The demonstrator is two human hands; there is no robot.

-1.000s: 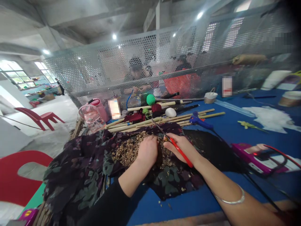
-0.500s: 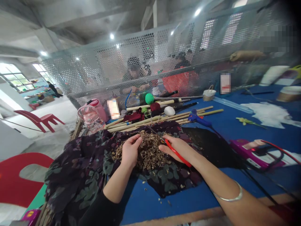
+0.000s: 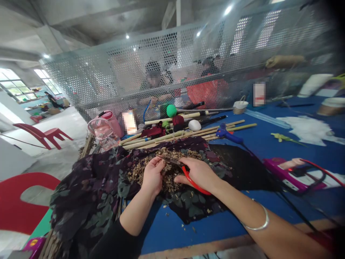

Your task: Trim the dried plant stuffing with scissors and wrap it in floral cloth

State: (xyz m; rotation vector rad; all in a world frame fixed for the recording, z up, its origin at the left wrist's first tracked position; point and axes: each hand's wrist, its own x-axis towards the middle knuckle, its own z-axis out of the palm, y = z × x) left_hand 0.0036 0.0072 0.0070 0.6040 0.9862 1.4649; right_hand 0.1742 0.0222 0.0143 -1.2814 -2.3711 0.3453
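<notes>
My right hand (image 3: 198, 173) is closed round a pair of red-handled scissors (image 3: 194, 184), whose blades point left toward my other hand. With thumb and fingers pinched, my left hand (image 3: 154, 175) is at the blade tips; whatever small thing it may hold is too small to make out. Below both hands lies a heap of brown dried plant bits (image 3: 172, 185). The heap rests on a dark flowered cloth (image 3: 94, 190) spread over the blue table (image 3: 167, 237).
Behind the heap lie bamboo sticks (image 3: 151, 143), yarn balls, a green ball (image 3: 171, 110) and a blue glue gun (image 3: 229, 136). A pink bottle (image 3: 106, 127) stands left, a purple power strip (image 3: 285, 176) right. People sit beyond a perforated metal screen (image 3: 113, 79).
My right hand has moved left and the scissors have swung, bringing their blades to my left fingertips. My left hand has shifted slightly.
</notes>
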